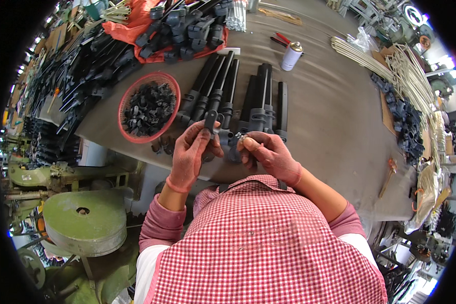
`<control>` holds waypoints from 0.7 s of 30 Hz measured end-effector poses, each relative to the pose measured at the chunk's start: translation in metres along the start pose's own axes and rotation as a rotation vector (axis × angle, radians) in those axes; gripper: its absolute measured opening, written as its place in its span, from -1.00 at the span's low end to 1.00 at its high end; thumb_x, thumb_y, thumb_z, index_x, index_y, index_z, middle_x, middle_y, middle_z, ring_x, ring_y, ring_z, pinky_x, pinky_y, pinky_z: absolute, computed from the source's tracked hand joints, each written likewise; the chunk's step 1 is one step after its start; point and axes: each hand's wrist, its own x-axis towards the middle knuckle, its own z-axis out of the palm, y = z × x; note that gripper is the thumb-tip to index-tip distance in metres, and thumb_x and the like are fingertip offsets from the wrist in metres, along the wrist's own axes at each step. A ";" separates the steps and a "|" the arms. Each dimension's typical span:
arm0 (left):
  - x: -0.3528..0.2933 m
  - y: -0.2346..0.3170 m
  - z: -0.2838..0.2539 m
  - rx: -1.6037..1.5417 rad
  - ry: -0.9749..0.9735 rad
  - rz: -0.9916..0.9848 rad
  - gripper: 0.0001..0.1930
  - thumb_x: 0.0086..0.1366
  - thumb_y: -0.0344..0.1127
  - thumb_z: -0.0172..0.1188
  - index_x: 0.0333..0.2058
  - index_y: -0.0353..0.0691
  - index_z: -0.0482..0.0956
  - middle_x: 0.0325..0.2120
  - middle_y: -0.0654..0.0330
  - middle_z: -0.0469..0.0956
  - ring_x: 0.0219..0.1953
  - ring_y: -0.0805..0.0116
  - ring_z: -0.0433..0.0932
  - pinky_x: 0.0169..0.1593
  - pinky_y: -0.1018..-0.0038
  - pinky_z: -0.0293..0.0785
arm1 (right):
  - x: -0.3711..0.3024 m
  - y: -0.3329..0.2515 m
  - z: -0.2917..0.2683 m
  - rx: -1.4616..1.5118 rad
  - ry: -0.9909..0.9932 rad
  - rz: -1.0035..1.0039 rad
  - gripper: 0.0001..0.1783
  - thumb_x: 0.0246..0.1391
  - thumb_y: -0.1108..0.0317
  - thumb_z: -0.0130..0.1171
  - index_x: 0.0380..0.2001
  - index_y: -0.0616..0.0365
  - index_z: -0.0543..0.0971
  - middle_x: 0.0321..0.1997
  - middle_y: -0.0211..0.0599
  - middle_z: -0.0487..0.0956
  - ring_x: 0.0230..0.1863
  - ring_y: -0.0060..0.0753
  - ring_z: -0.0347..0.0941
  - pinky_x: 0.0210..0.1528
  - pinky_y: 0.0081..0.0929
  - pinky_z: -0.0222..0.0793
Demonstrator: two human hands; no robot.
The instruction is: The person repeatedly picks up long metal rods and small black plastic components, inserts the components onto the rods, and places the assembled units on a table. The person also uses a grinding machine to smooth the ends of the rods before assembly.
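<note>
My left hand (193, 147), in a thin pinkish glove, holds up a small black plastic clip (211, 120) between thumb and fingers. A short way to its right, my gloved right hand (271, 156) is closed in a pinch on small shiny metal pieces (239, 136), perhaps screws; their exact kind is too small to tell. Just beyond both hands lie several black tubes with collars (215, 96), side by side in two groups on the grey table (334, 126). To the left stands a red-rimmed basket (120, 117) full of small black plastic parts (149, 109).
A spray can (292, 55) stands beyond the tubes, with a red pen (282, 38) beside it. Black fittings (187, 30) are heaped on an orange sack (121, 31) at the back. Pale rods (410, 76) and dark parts (408, 124) lie right. A green machine (86, 218) stands left.
</note>
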 end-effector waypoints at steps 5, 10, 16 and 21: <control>-0.005 0.005 0.023 -0.006 -0.118 -0.076 -0.73 0.49 -0.33 -0.02 0.06 -0.31 0.47 -0.35 0.21 0.56 -0.37 0.45 0.54 -0.27 0.53 0.53 | 0.000 -0.005 0.007 -0.024 -0.034 -0.003 -0.63 0.40 0.09 -0.02 -0.27 0.17 0.56 -0.44 -0.51 0.52 -0.42 -0.72 0.39 -0.36 -0.71 0.34; -0.003 -0.005 0.024 -0.003 -0.176 -0.075 -0.83 0.47 -0.41 0.02 -0.05 -0.32 0.47 -0.35 0.22 0.56 -0.35 0.51 0.55 -0.23 0.59 0.53 | -0.002 -0.001 0.004 -0.024 0.022 0.029 -0.67 0.38 0.12 0.03 -0.27 0.18 0.56 -0.44 -0.50 0.53 -0.42 -0.72 0.39 -0.35 -0.70 0.35; 0.007 -0.022 0.028 -0.042 -0.117 -0.163 -0.88 0.47 -0.37 0.02 -0.12 -0.27 0.46 -0.35 0.23 0.57 -0.35 0.47 0.56 -0.22 0.52 0.56 | 0.004 0.015 0.008 -0.022 0.342 -0.122 -0.80 0.20 0.34 0.28 -0.24 0.25 0.56 -0.36 -0.46 0.56 -0.36 -0.71 0.43 -0.30 -0.70 0.37; 0.021 -0.041 0.029 -0.084 -0.110 -0.222 -0.92 0.46 -0.39 0.05 -0.16 -0.25 0.46 -0.31 0.25 0.55 -0.28 0.53 0.54 -0.14 0.58 0.54 | 0.002 0.026 0.001 -0.283 0.375 -0.220 -0.52 0.05 0.38 0.38 0.02 0.28 0.49 -0.24 -0.34 0.56 -0.19 -0.58 0.50 -0.10 -0.55 0.48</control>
